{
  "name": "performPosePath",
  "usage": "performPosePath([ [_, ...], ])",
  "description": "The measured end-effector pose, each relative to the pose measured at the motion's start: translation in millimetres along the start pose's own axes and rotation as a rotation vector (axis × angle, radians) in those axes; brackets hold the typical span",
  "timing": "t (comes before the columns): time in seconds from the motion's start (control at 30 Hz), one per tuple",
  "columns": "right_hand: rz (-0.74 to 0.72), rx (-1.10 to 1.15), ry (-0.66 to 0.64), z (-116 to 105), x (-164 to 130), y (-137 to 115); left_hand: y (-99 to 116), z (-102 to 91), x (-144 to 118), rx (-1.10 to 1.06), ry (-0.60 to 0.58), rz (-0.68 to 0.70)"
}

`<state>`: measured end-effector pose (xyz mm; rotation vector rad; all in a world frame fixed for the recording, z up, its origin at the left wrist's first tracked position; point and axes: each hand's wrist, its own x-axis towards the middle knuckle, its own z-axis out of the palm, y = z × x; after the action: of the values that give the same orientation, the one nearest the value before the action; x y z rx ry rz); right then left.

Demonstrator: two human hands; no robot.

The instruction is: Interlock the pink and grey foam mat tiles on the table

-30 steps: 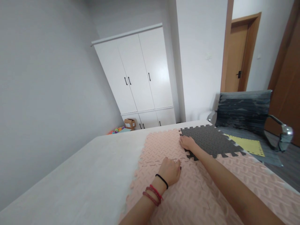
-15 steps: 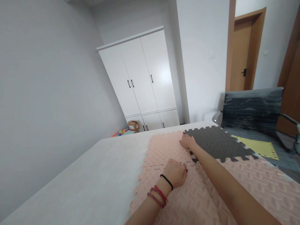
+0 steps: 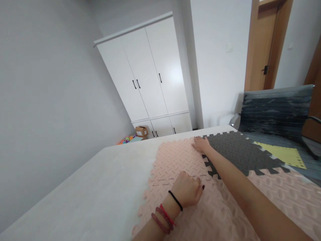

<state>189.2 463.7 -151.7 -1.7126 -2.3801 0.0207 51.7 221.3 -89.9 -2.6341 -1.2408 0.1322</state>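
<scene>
My left hand (image 3: pixel 188 189) is closed in a fist. Its knuckles rest on the near pink foam tile (image 3: pixel 213 217), just below the seam with the far pink foam tile (image 3: pixel 177 157). A black band and red braided bracelets circle the wrist. Farther off, my right hand (image 3: pixel 201 144) lies with fingers stretched out on the far pink tile's right border, beside the dark grey foam tile (image 3: pixel 235 147). Toothed edges of the grey tile show next to that forearm, where the joint with the pink looks uneven. Another pink foam tile (image 3: pixel 286 194) lies at the right, partly behind my right arm.
The tiles lie on a white tabletop (image 3: pixel 105 187). Past its right edge stands a dark chair (image 3: pixel 276 110) with a yellow foam piece (image 3: pixel 283 154) on its seat. A white cabinet (image 3: pixel 150 73), a cardboard box (image 3: pixel 141 131) and colourful small items (image 3: pixel 127 139) are beyond the far edge.
The camera view has tilted slightly downward. My right hand has shifted forward to the far edge of the pink tile. My left fist stays near the seam, its thumb slightly farther out.
</scene>
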Motion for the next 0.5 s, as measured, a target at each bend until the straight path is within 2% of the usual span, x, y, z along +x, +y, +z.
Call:
performPosePath([
  [0.17, -0.033, 0.072, -0.074, 9.2, 12.9, 14.7, -0.4, -2.4, 2.3, -0.007, -0.005, -0.005],
  [0.3, -0.016, 0.13, -0.074, 7.3, 0.0, 34.7, 3.8, -5.9, -1.6, -0.016, -0.005, -0.032],
  [0.4, 0.049, 0.142, 0.011, 3.9, -24.9, 69.1, 7.2, -7.4, -3.3, -0.044, -0.004, -0.064],
  [0.5, 0.161, 0.127, 0.083, -8.0, -56.1, 116.5, 11.6, -9.1, -3.1, -0.099, -0.006, -0.093],
])
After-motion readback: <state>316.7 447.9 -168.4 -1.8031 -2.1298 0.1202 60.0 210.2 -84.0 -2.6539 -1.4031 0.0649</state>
